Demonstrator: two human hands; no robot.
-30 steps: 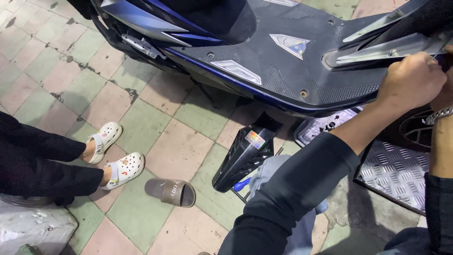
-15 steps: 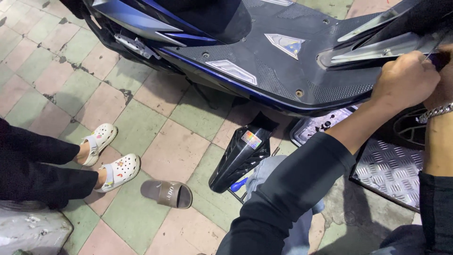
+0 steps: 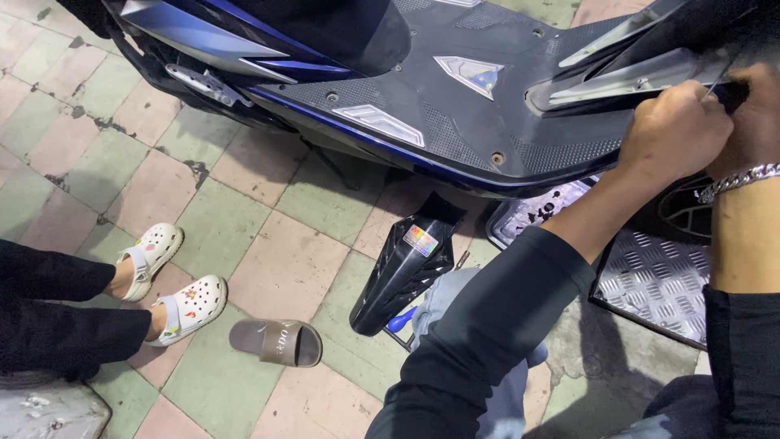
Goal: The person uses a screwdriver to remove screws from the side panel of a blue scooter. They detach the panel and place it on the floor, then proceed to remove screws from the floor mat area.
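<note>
Left hand [image 3: 676, 130] curled into a loose fist, knuckles up, at the right end of the scooter footboard [image 3: 455, 106], forearm bare to a black sleeve pushed up near the elbow. Right hand [image 3: 751, 122] just beside it, farther right along the footboard, fingers bent, partly cut off by the frame edge; silver chain at the wrist, forearm bare, pointing upward

worn pink and green floor tiles [image 3: 268, 268], cracked and stained.
</note>
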